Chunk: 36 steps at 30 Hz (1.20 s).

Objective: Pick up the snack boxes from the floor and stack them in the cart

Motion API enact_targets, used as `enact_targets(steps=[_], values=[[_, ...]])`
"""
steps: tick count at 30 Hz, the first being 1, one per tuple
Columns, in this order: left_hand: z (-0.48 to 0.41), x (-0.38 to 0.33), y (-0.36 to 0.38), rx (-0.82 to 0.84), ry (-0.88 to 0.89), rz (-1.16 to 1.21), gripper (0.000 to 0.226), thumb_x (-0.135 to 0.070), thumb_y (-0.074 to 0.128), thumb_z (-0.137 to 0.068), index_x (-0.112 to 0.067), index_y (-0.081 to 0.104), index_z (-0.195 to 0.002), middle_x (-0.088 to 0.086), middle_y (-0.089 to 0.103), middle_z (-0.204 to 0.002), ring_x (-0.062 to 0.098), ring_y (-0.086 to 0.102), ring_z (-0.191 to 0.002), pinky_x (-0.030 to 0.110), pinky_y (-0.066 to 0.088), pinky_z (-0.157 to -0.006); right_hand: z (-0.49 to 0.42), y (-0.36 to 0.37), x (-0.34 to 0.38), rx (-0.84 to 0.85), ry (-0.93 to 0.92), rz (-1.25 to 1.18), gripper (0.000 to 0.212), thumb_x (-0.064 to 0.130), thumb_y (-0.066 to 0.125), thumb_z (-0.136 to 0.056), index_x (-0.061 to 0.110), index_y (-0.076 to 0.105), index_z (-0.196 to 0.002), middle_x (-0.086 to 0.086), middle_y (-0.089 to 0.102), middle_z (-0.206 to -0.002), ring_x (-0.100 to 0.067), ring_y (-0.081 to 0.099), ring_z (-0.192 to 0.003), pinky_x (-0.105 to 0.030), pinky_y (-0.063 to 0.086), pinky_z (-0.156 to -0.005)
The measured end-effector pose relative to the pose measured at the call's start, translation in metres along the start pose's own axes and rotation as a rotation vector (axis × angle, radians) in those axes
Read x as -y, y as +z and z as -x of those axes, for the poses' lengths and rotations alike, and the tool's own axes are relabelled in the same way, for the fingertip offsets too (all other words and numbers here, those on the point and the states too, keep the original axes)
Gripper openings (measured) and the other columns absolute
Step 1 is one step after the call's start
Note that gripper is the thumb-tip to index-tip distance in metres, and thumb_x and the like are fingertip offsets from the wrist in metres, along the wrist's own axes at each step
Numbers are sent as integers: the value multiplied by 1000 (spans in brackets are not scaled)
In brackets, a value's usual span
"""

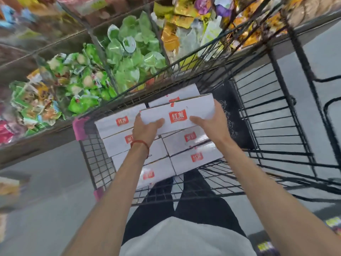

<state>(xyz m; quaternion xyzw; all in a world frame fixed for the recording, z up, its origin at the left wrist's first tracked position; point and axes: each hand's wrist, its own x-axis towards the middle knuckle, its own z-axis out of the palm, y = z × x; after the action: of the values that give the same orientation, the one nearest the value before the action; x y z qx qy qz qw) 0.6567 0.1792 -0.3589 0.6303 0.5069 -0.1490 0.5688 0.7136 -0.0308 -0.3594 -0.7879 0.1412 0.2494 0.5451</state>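
Left hand point(145, 126), right hand point(208, 124) grip box point(195, 109); stack point(197, 157) beneath partly hidden, perhaps touching.

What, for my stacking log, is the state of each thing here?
Held box: closed, gripped at both ends over the stack.
Left hand: grips the box, thumb on top.
Right hand: grips the box, thumb on top.
Stacked boxes: closed, lying flat in the cart.
Cart: partly filled with boxes.
Shelf bins: full of wrapped snacks.

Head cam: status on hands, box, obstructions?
Left hand and right hand grip snack box by its ends. Box over stacked boxes in cart. Nothing visible in the way.
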Motion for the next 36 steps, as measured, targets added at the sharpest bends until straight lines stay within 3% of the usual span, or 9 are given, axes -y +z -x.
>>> enact_targets(steps=[4, 8, 16, 20, 25, 28, 32, 36], values=[[-25, -10, 23, -25, -5, 70, 77, -29, 83, -74, -19, 47, -141, -1, 68, -122, 23, 65, -112, 49, 51, -104, -47, -3, 10, 33, -3, 55, 83, 16, 88, -75, 21, 43, -145, 2, 57, -138, -16, 55, -127, -38, 51, -107], [-48, -20, 38, -46, -24, 104, 56, -22, 79, -83, -19, 50, -131, -2, 67, -121, 21, 63, -113, 47, 51, -104, -90, -2, 17, 72, 0, 107, 85, 12, 88, -79, 17, 39, -148, 2, 57, -135, -16, 55, -125, -35, 52, -105], [-65, -26, 41, -106, 13, 145, 73, -44, 79, -64, -22, 57, -130, -5, 70, -120, 18, 67, -111, 46, 53, -102, -120, 5, 20, 100, -33, 102, 93, 29, 90, -69, 17, 42, -148, -1, 61, -136, -20, 60, -126, -48, 54, -104], [-63, -20, 40, -105, 38, 130, 66, -42, 80, -71, -24, 59, -131, -6, 71, -119, 18, 68, -110, 47, 53, -102, -117, 3, 17, 116, -56, 97, 97, 46, 85, -65, 26, 41, -149, 1, 58, -141, -18, 57, -130, -48, 52, -107], [-58, -24, 43, -161, 66, 8, 69, -41, 78, -83, -20, 50, -143, 0, 65, -132, 21, 61, -121, 41, 47, -109, -110, 5, 15, 102, -102, 141, 92, 53, 78, -67, 28, 41, -148, -5, 53, -142, -20, 56, -129, -49, 52, -107], [-51, -25, 45, -196, 66, -26, 67, -43, 75, -86, -18, 51, -143, 2, 63, -135, 24, 59, -124, 41, 46, -110, -103, 8, 17, 88, -94, 167, 93, 46, 80, -67, 24, 40, -148, -7, 52, -141, -22, 56, -128, -50, 54, -104], [-39, -22, 41, -207, 66, -24, 53, -38, 68, -93, -15, 55, -139, 5, 63, -135, 25, 59, -124, 39, 46, -108, -84, 6, 25, 80, -97, 213, 82, 19, 83, -78, 24, 41, -148, -5, 46, -141, -20, 49, -132, -49, 47, -112], [-21, -4, 27, -186, 58, 6, 61, -35, 65, -95, -14, 45, -149, 6, 52, -147, 25, 52, -133, 43, 42, -113, -61, 11, 22, 32, -100, 265, 77, 20, 79, -88, 17, 38, -153, -7, 35, -152, -22, 41, -141, -41, 41, -117]])
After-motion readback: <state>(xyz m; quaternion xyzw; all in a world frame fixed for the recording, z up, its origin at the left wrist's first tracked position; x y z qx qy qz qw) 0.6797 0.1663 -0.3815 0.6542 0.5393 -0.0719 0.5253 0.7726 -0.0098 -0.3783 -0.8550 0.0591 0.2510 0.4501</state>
